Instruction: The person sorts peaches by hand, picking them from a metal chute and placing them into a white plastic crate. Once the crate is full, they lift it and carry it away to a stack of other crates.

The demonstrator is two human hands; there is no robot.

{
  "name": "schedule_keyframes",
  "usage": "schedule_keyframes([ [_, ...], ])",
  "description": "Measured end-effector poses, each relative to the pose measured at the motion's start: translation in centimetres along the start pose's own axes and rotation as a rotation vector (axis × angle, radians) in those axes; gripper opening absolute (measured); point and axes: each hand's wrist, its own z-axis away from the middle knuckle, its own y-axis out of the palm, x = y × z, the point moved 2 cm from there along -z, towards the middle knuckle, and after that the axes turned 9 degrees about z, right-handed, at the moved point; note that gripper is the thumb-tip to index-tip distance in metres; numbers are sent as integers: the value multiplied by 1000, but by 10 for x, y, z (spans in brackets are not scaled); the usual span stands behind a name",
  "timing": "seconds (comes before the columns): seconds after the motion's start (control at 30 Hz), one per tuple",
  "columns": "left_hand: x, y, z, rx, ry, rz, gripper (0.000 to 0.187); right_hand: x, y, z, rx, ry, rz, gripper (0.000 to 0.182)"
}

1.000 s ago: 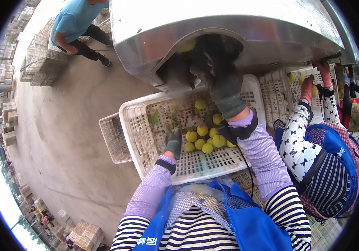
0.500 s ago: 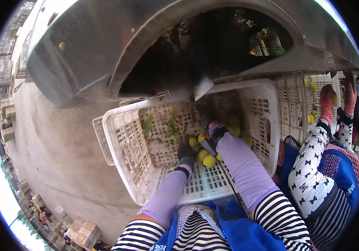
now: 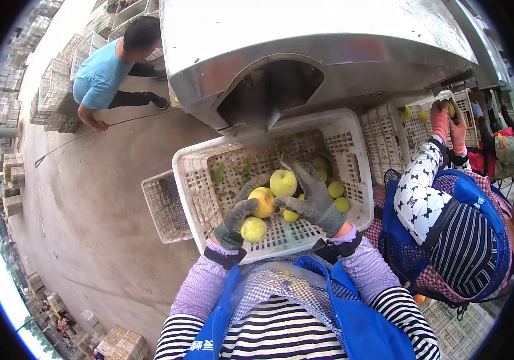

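Note:
Both my hands wear dark grey gloves and are raised above a white plastic crate (image 3: 182,180). My left hand (image 3: 236,219) is curled around yellow-green fruit, one with an orange blush (image 3: 262,202) and a paler one (image 3: 253,229) beside the fingers. My right hand (image 3: 314,201) has its thumb and fingers around a large yellow-green fruit (image 3: 283,183), which sits between the two hands. Another fruit (image 3: 290,215) shows just below the right fingers. Several green fruits (image 3: 336,189) and some leaves (image 3: 217,175) lie in the crate.
A metal machine with a dark opening (image 3: 272,90) stands behind the crate. A smaller crate (image 3: 168,207) is at its left. At the right, a co-worker (image 3: 449,210) handles fruit over another crate (image 3: 386,141). Another person (image 3: 104,75) bends at the upper left, holding a long thin rod.
My hands have come up from inside the crate with fruit in them. The view has shifted back from the machine, and the person at the upper left now shows.

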Motion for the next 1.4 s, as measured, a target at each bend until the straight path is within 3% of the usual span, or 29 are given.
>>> schedule_keyframes([
  [0.03,-4,12,9,13,2,16,60,6,-1,3,-49,-65,22,79],
  [0.13,-11,12,15,125,-11,-31,70,14,-2,13,-99,64,-324,81],
  [0.33,-39,45,5,195,-31,-111,86,37,-34,-7,67,-211,-210,84],
  [0.43,-34,30,-3,234,-23,-142,88,37,-32,-2,-66,-113,-198,80],
  [0.53,-39,28,1,215,13,-216,86,52,-29,8,-204,-124,-29,77],
  [0.73,-61,69,3,200,82,-193,84,67,-37,-18,-355,-140,-3,72],
  [0.83,-66,61,-12,85,141,-104,70,64,-36,-67,-445,-114,28,68],
  [0.9,-60,35,-24,-75,157,37,61,41,-22,-98,-508,-71,352,60],
  [0.93,-57,22,-27,-61,193,102,51,21,-13,-112,-505,-71,458,61],
  [1.0,-53,16,-19,-47,174,106,51,28,-9,-119,-506,-78,589,59],
  [1.1,-46,11,-11,-11,143,151,54,35,-10,-120,-446,-3,568,42],
  [1.2,-41,10,-9,14,186,233,57,28,-1,-144,-502,-112,541,42],
  [1.3,-38,-6,-13,44,253,198,60,29,-1,-172,-430,3,457,43],
  [1.4,-39,-2,-17,3,318,45,63,22,-19,-173,-362,-62,335,60],
])
